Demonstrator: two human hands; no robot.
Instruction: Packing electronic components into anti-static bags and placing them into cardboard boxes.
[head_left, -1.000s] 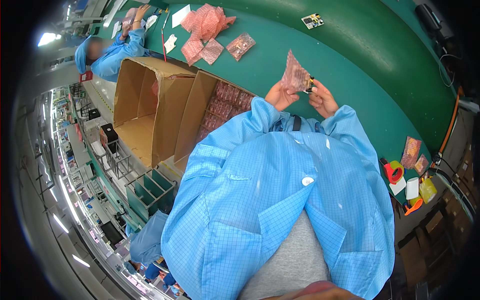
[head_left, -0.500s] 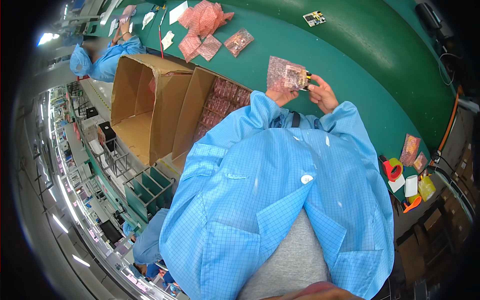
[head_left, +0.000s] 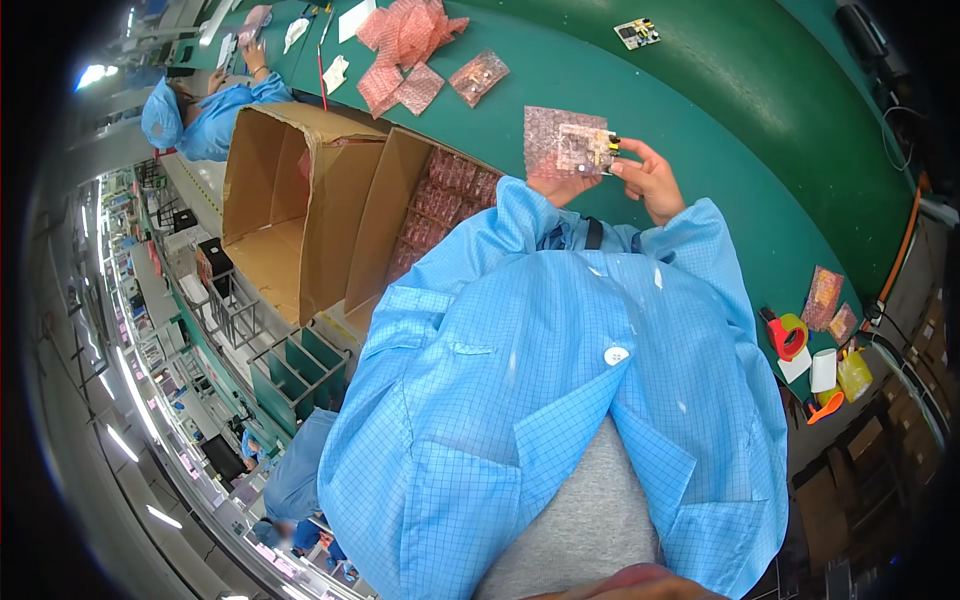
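Both hands hold a pink bubble-wrap pouch with a small circuit board over the green bench.

At far left a co-worker in a blue coat (head_left: 215,115) bends over the green bench (head_left: 720,110). Right of that person stand two open cardboard boxes: an empty one (head_left: 265,215) and a second one (head_left: 395,225) stacked with pink-wrapped packs. Beyond them, loose pink bubble-wrap pouches (head_left: 405,45) lie on the bench. The left hand (head_left: 560,185) grips the lower edge of the pink bubble-wrap pouch (head_left: 550,140), fingers closed on it. The small circuit board (head_left: 590,150) sits at the pouch's right edge, pinched between thumb and fingers of the right hand (head_left: 650,180). A bare circuit board (head_left: 637,33) lies well apart on the far side. At near right sit a red tape dispenser (head_left: 787,335) and two more pink packs (head_left: 828,300).
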